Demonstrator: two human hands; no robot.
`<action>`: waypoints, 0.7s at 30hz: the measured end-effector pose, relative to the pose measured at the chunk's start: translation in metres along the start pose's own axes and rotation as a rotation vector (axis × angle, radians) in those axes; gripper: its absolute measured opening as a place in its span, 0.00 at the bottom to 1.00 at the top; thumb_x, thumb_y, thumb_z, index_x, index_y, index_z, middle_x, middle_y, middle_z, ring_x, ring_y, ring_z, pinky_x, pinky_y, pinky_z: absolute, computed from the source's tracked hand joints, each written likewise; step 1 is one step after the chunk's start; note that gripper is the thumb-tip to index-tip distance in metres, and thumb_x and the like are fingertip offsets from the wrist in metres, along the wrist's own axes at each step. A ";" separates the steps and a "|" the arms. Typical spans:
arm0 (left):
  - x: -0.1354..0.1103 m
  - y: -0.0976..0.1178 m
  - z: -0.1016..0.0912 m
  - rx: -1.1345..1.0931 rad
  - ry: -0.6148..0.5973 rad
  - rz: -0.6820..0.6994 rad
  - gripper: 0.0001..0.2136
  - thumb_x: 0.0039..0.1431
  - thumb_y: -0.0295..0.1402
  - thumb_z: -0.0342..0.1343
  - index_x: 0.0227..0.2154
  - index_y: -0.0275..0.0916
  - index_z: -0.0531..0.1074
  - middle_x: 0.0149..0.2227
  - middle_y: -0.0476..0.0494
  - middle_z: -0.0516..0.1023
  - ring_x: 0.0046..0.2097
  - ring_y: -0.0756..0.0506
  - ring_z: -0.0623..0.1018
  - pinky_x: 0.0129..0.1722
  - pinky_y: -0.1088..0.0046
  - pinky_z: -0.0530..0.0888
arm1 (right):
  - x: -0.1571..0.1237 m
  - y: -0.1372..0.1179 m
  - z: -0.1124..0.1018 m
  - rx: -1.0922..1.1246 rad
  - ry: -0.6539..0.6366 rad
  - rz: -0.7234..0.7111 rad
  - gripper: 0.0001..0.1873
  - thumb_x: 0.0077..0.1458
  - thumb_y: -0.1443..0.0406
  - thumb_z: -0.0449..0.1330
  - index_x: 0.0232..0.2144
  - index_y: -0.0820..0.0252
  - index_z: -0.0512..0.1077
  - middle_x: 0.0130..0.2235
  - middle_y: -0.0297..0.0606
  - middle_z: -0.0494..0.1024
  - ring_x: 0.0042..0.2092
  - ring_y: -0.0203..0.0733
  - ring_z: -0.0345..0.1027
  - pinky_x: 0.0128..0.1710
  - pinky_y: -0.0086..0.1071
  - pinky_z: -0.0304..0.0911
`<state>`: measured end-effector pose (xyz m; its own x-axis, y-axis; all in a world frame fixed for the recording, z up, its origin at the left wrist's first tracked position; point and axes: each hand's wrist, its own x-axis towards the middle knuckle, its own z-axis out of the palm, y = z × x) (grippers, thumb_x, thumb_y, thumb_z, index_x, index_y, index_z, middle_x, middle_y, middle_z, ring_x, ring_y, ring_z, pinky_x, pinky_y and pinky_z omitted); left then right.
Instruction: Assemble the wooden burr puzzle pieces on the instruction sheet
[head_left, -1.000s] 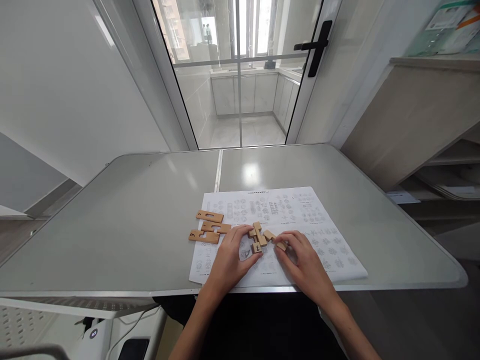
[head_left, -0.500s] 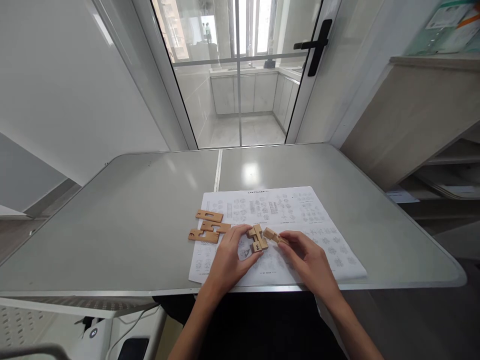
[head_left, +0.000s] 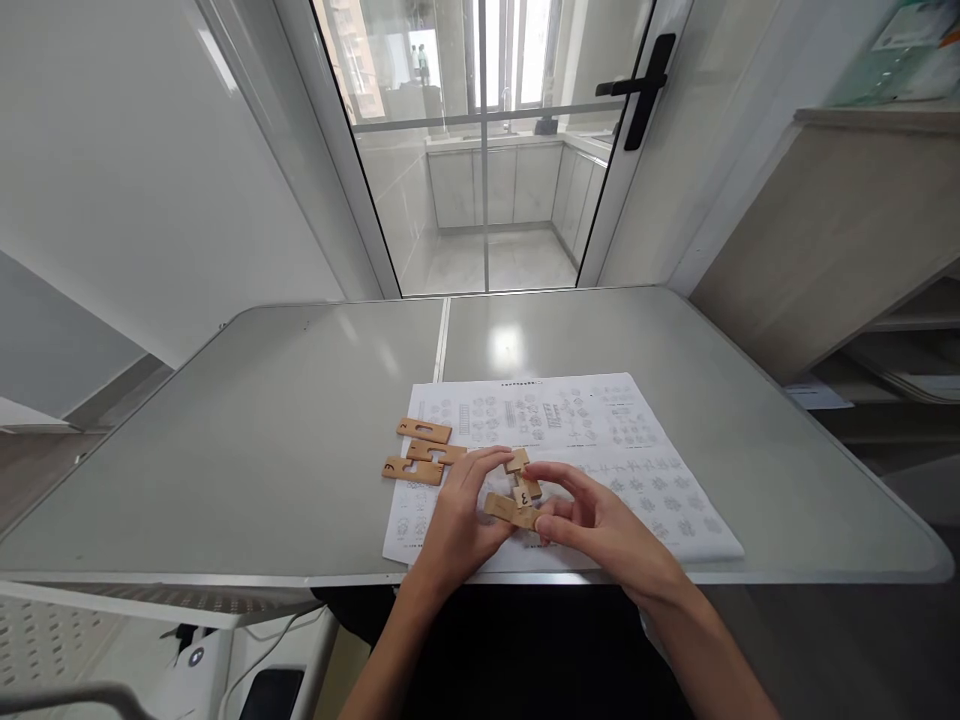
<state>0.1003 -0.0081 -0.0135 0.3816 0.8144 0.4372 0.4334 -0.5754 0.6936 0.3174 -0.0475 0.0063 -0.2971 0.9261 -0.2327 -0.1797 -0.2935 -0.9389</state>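
Note:
In the head view, my left hand curls around a small cluster of interlocking wooden puzzle blocks, its index fingertip against the far block. One block marked 3 faces up in the cluster. A notched wooden puzzle piece lies across the near side of it, pinched at its right end by my right hand. The right index finger reaches over to the cluster's far right side. Three flat slotted wooden pieces rest left of my left hand, some with numbers on them.
Under the hands is a printed sheet covered with small diagrams, on a grey table. A glass door with a black handle stands beyond. A wooden shelf unit is at the right. A phone lies lower left.
My right hand has brought the notched piece leftward and nearer, from right of the cluster to across its near side. The view has shifted slightly. The flat pieces stay put.

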 end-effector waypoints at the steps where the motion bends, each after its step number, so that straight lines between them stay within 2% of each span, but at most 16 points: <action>1: 0.000 0.000 0.000 0.002 0.004 0.012 0.31 0.56 0.23 0.69 0.60 0.47 0.69 0.60 0.40 0.77 0.62 0.36 0.77 0.62 0.52 0.75 | 0.001 0.000 0.001 0.023 -0.018 -0.002 0.26 0.55 0.55 0.76 0.55 0.46 0.77 0.57 0.37 0.79 0.40 0.39 0.76 0.50 0.41 0.71; 3: 0.000 0.001 -0.001 0.001 0.009 0.027 0.30 0.57 0.23 0.69 0.60 0.47 0.69 0.59 0.40 0.78 0.59 0.37 0.79 0.59 0.53 0.77 | 0.002 0.001 0.000 0.065 -0.029 -0.001 0.23 0.55 0.55 0.76 0.52 0.46 0.78 0.63 0.37 0.74 0.42 0.39 0.76 0.50 0.40 0.71; 5: -0.001 0.003 -0.001 -0.006 0.023 0.045 0.28 0.59 0.26 0.69 0.60 0.46 0.69 0.59 0.39 0.78 0.57 0.38 0.80 0.58 0.55 0.79 | 0.002 0.000 -0.002 0.084 0.002 0.003 0.20 0.56 0.54 0.76 0.49 0.48 0.79 0.63 0.38 0.73 0.45 0.41 0.75 0.51 0.39 0.70; 9: -0.002 0.005 -0.001 -0.010 0.094 0.083 0.28 0.60 0.36 0.72 0.61 0.46 0.69 0.59 0.38 0.79 0.60 0.37 0.79 0.60 0.54 0.78 | -0.002 -0.003 -0.002 0.067 0.068 0.006 0.18 0.57 0.53 0.75 0.46 0.49 0.79 0.62 0.37 0.74 0.47 0.43 0.74 0.51 0.40 0.68; 13: -0.006 0.005 -0.001 -0.018 0.088 0.055 0.31 0.61 0.31 0.71 0.64 0.48 0.66 0.57 0.41 0.80 0.58 0.39 0.81 0.60 0.56 0.78 | -0.004 -0.006 0.000 0.031 -0.013 0.041 0.21 0.56 0.52 0.75 0.50 0.48 0.81 0.60 0.39 0.77 0.44 0.44 0.74 0.55 0.45 0.66; 16: -0.007 0.003 -0.001 -0.037 0.068 0.040 0.33 0.60 0.28 0.70 0.65 0.48 0.65 0.57 0.41 0.79 0.57 0.39 0.81 0.60 0.57 0.77 | -0.003 -0.008 0.000 0.033 -0.050 0.067 0.23 0.56 0.51 0.75 0.52 0.48 0.82 0.56 0.40 0.81 0.47 0.47 0.74 0.58 0.47 0.64; 21: -0.005 0.003 -0.001 -0.009 0.055 0.084 0.32 0.63 0.32 0.69 0.67 0.49 0.64 0.60 0.39 0.78 0.61 0.37 0.78 0.62 0.53 0.75 | -0.003 -0.009 0.001 0.082 -0.037 0.064 0.24 0.53 0.51 0.76 0.51 0.48 0.84 0.56 0.39 0.82 0.46 0.46 0.75 0.55 0.43 0.67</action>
<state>0.0985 -0.0142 -0.0128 0.3704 0.7665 0.5246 0.3941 -0.6412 0.6585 0.3185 -0.0480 0.0157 -0.3446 0.8960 -0.2802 -0.2349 -0.3713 -0.8983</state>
